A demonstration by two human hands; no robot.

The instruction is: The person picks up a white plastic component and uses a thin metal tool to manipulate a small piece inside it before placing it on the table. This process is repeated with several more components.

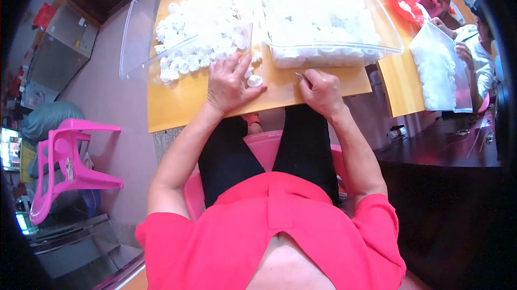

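A small round white plastic cap (254, 80) is lying on the tan tabletop, touching the left hand's (230, 83) thumb at its three o'clock; a thin, possibly metal, pick (299, 75) is poking from the right fist (321, 92) at eleven o'clock.

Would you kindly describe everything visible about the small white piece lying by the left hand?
The small white piece is a round, cap-like part, seemingly plastic. It lies on the tan table, just right of the left hand, whose thumb seems to touch it. A pile of similar white pieces lies behind it.
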